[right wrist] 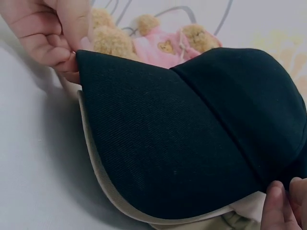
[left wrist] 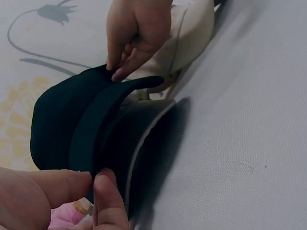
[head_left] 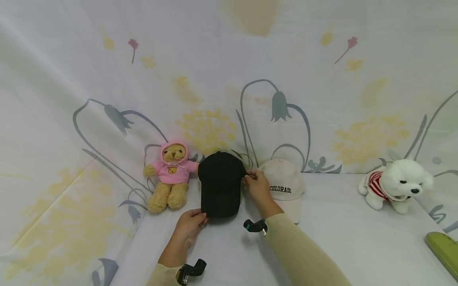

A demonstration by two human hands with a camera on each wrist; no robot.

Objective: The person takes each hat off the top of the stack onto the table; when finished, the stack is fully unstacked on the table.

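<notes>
We are seeing a table draped in a pale floral cloth [head_left: 358,238] that is also hanging as a backdrop behind it, and on it, near the back edge at the middle, a black cap [head_left: 220,184] is lying between a teddy bear in a pink hoodie [head_left: 169,174] on its left and a white cap lettered COLORADO [head_left: 286,186] on its right. In the right wrist view the black cap is sitting on top of something with a beige brim, whose edge is showing just under the black brim. Well apart at the right, a white plush dog in a red-striped shirt [head_left: 395,184] is sitting, and a green object [head_left: 443,250] is poking in at the right edge. The person's left hand [head_left: 189,226] is pinching the near edge of the black cap's brim between thumb and fingers, as the left wrist view is showing plainly. The right hand [head_left: 257,184] is gripping the right side of the black cap's crown with curled fingertips, just beside the white cap. Both sleeves are beige, and a small black mount is sitting at each wrist.
</notes>
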